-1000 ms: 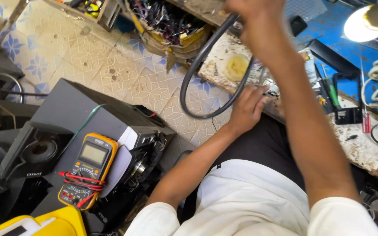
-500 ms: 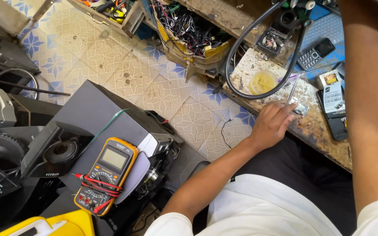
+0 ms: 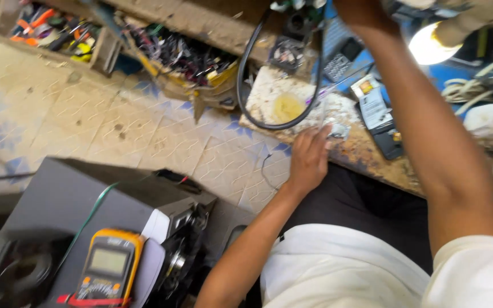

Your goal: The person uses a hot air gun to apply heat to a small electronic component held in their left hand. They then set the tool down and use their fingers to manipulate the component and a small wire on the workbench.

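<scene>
Shifted right: left hand point(image 3: 309, 159) now flat on small part point(image 3: 338, 131); right hand point(image 3: 360, 11) grip unclear; far crate point(image 3: 184, 57) holds cables.

A single head-worn camera looks steeply down from above the person's lap, tilted, close over the counter point(image 3: 366, 151) at upper right. It faces the counter's near edge, with tiled floor point(image 3: 115, 131) filling the left.

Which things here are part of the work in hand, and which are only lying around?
In hand:
left hand on a small part at the workbench edge
right hand raised by the black cable loop

Lying about:
yellow multimeter
grey speaker box
bin of wires
lamp
</scene>
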